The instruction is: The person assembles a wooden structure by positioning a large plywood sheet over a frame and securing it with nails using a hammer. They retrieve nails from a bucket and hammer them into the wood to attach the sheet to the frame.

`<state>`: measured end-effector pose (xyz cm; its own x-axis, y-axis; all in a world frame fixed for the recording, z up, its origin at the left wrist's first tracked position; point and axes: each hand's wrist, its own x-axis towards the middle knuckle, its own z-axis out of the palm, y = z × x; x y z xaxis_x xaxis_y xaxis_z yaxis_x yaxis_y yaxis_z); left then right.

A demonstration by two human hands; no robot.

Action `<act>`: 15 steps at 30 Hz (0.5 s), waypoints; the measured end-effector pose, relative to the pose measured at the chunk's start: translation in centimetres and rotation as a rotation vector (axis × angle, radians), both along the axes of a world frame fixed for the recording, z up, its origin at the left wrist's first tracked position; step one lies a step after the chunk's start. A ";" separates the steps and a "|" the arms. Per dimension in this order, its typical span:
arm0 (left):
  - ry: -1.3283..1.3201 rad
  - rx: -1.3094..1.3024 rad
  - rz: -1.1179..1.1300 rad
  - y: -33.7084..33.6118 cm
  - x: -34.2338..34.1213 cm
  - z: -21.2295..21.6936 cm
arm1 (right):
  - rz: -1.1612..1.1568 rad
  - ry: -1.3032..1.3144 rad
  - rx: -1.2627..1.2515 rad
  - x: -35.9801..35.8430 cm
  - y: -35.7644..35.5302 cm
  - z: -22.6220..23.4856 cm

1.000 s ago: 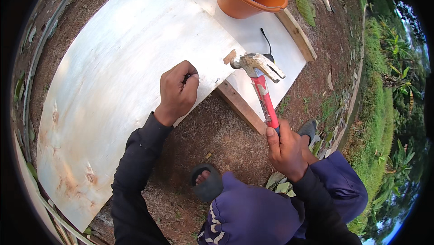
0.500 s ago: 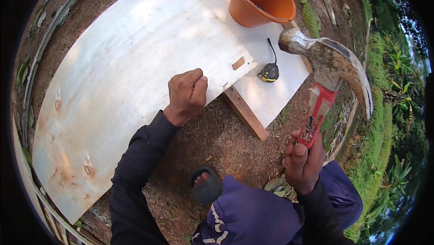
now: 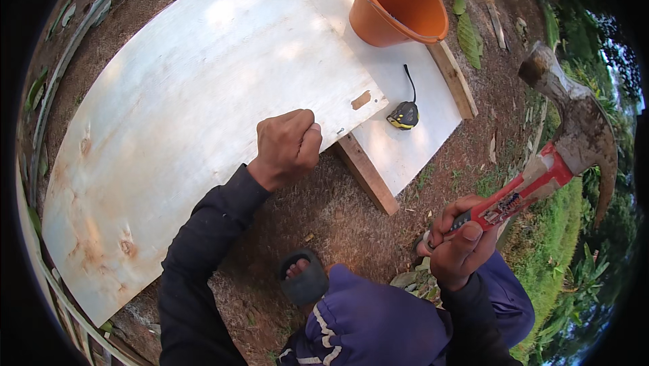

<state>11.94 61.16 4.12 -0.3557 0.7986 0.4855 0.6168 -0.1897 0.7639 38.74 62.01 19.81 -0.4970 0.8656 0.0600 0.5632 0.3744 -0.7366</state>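
Note:
My right hand (image 3: 465,244) grips the red handle of a claw hammer (image 3: 574,119), held up with its worn metal head to the upper right. My left hand (image 3: 287,146) is closed in a fist at the near edge of a pale plywood sheet (image 3: 203,89); whatever the fist may hold is hidden. Close to its knuckles, a small nail (image 3: 341,131) sticks up from the sheet near the corner. A brown patch (image 3: 362,100) marks the wood beside it. Beneath that corner runs a wooden batten (image 3: 368,175).
A black and yellow tape measure (image 3: 403,116) lies on a second white board (image 3: 412,153). The orange bucket (image 3: 399,4) stands on that board's far part. Another batten (image 3: 456,79) runs along its right edge. My sandalled foot (image 3: 303,277) is on the brown ground below.
The hammer has swung to the right and tilted outward in my right hand. My left fist stays by the nail, and the view has shifted slightly.

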 end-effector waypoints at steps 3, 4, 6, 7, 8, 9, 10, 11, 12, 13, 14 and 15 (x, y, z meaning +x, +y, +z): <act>0.013 0.002 0.006 0.4 0.1 -0.1 | 0.241 -0.560 0.054 1.3 1.4 -5.0; 0.000 -0.015 0.013 0.3 -0.2 0.0 | 0.201 -0.523 0.042 0.8 1.3 -4.6; -0.033 -0.064 0.035 -0.5 0.0 0.1 | 0.134 -0.452 0.002 0.2 0.5 -2.8; -0.013 -0.038 0.057 -0.2 -0.3 0.1 | 0.082 -0.342 0.014 0.0 0.9 -1.9; -0.012 -0.033 0.047 -0.2 -0.2 -0.1 | 0.001 -0.253 0.000 0.1 0.3 -0.9; 0.006 -0.012 0.048 -0.2 -0.5 0.0 | -0.073 -0.147 0.004 -0.1 0.1 0.0; -0.034 -0.032 0.048 -0.4 -0.3 0.1 | -0.143 0.122 -0.042 -0.6 -0.7 1.5; -0.045 -0.038 0.038 -0.3 -0.1 0.0 | -0.097 0.301 -0.009 -0.7 -1.0 0.6; -0.055 -0.045 0.029 -0.1 -0.1 -0.1 | -0.048 0.480 0.025 -0.6 -1.1 -1.5; -0.059 -0.047 0.022 0.1 -0.3 -0.1 | -0.016 0.275 0.011 0.5 -0.9 -3.1; -0.065 -0.059 0.013 0.0 -0.2 -0.3 | 0.034 0.061 0.011 1.5 -0.6 -4.8; -0.069 -0.055 0.014 0.2 -0.1 -0.2 | 0.098 -0.147 0.025 2.7 -0.4 -6.3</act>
<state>11.81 61.36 3.94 -0.3985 0.8180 0.4148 0.5645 -0.1377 0.8139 41.40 61.57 13.52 -0.5837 0.8119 0.0015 0.6240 0.4498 -0.6390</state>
